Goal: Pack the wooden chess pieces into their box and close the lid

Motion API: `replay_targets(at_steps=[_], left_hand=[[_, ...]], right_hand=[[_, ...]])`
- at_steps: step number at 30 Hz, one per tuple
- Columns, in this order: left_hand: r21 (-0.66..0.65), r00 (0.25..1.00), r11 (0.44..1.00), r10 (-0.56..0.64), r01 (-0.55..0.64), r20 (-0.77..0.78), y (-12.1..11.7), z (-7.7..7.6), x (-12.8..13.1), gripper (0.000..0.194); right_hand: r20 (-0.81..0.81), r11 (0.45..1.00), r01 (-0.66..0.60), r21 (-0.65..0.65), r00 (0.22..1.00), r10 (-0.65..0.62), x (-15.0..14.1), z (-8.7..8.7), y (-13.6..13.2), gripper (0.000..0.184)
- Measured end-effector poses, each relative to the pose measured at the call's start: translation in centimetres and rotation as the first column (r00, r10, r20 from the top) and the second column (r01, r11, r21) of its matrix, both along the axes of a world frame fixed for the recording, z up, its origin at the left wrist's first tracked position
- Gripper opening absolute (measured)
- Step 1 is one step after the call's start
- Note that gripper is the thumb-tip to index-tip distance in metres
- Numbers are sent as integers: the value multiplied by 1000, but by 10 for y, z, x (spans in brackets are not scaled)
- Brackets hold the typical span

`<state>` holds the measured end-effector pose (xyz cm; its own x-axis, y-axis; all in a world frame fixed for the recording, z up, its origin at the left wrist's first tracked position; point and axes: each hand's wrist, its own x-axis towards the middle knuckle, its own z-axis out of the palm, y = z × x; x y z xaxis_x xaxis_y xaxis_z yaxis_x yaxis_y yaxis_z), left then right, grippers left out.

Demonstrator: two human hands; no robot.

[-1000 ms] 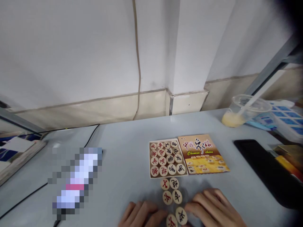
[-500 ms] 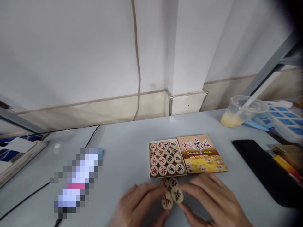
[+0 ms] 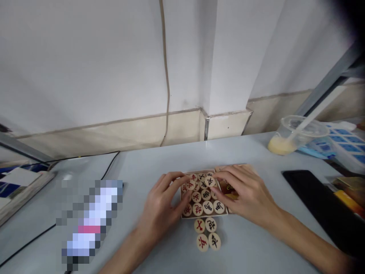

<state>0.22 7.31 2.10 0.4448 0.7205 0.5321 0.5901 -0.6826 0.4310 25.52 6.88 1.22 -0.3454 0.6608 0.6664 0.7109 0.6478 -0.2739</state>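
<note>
Clearly, left hand pinches a red-marked piece by its rim, probably to leave its face uncovered, above the open box. Four loose discs nearer wearer than either hand. Right hand likewise pinches a black-marked piece; lid beneath.

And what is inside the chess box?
The chess box holds round pieces: red-marked ones left, black-marked ones right. The left hand with its red-marked disc and the right hand with its black-marked disc cover parts; pieces there cannot be seen fully.
</note>
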Motion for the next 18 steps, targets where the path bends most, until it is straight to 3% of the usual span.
replay_targets(at_steps=[5,9,14,18], left_hand=[[16,989,997,83,-82,-125,7,-4,-12,32],[-38,979,995,81,-90,-187,9,-4,-12,33],[-51,981,996,66,-76,-184,8,-8,-10,26],[-30,986,997,72,-77,-149,6,-3,-9,28]], right_hand=[[91,997,56,-62,995,-50,11,-2,4,16],[146,990,71,-118,988,-54,10,1,5,20],[144,985,31,-168,990,-7,7,-2,2,15],[105,989,13,-146,994,2,6,-2,2,18]])
